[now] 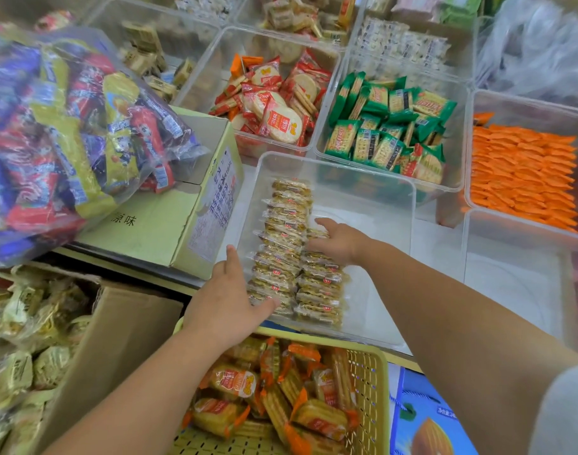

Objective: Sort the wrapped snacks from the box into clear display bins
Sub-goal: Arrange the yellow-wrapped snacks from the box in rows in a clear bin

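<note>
Yellow basket (371, 369) below clear bin (384, 195)

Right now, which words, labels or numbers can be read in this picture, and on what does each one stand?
"味" after a half-hidden character: top of the pale green cardboard box.
Side label of that box: blurred, unreadable.
Red rice cracker packs: characters too blurred.
Green cracker packs: yellow characters too blurred.
Clear-wrapped snacks in the front bin: red tags too small.
Blue carton: white line too small.
</note>
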Demonstrator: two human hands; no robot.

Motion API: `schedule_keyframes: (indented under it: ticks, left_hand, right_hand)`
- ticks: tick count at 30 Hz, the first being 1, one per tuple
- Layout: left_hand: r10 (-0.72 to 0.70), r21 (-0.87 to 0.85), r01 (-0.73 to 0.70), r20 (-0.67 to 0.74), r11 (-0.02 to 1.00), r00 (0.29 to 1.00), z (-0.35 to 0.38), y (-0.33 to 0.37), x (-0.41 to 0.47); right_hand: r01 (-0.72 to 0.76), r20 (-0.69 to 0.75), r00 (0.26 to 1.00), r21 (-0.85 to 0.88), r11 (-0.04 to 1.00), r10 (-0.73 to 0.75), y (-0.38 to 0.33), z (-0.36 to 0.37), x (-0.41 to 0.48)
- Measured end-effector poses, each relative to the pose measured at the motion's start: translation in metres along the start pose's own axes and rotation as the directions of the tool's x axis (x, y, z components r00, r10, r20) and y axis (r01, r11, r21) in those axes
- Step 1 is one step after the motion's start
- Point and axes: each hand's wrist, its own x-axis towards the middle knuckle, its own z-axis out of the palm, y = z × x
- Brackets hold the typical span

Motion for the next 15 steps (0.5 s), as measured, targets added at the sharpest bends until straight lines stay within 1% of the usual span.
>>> schedule_keyframes:
  ticks: [2, 4, 6, 8, 10, 12, 13, 15]
  left_hand:
    - [0.041, -0.036, -0.042, -0.009, 0.998, 0.999, -0.005, 0.001, -0.008]
    - [0.114, -0.073, -0.119, -0.073, 0.99, 0.991, -0.011, 0.001, -0.024]
    - [0.178, -0.117, -0.197, -0.155, 0.973, 0.972, -0.018, -0.007, -0.049]
    - [0.217, -0.165, -0.26, -0.241, 0.951, 0.946, -0.024, -0.024, -0.08]
    - [0.216, -0.212, -0.297, -0.337, 0.931, 0.916, -0.031, -0.048, -0.112]
    - [0.17, -0.241, -0.293, -0.425, 0.925, 0.889, -0.039, -0.078, -0.141]
    - [0.135, -0.255, -0.28, -0.469, 0.925, 0.873, -0.043, -0.095, -0.154]
    - [0.028, -0.303, -0.211, -0.511, 0.929, 0.859, -0.047, -0.135, -0.175]
  right_hand:
    - [0.008, -0.053, 0.999, 0.003, 1.0, -0.008, -0.001, -0.001, -0.011]
    - [0.009, -0.119, 0.993, 0.027, 1.0, -0.006, -0.005, 0.0, -0.026]
    - [0.01, -0.223, 0.975, 0.024, 1.0, -0.004, -0.013, 0.005, -0.045]
    - [0.048, -0.357, 0.933, 0.001, 0.999, -0.044, -0.028, 0.016, -0.065]
    - [0.14, -0.478, 0.868, -0.028, 0.99, -0.136, -0.051, 0.034, -0.089]
    - [0.268, -0.539, 0.8, -0.073, 0.961, -0.264, -0.083, 0.062, -0.117]
    - [0.345, -0.531, 0.777, -0.091, 0.934, -0.338, -0.101, 0.079, -0.133]
    - [0.48, -0.439, 0.757, -0.131, 0.867, -0.485, -0.139, 0.117, -0.164]
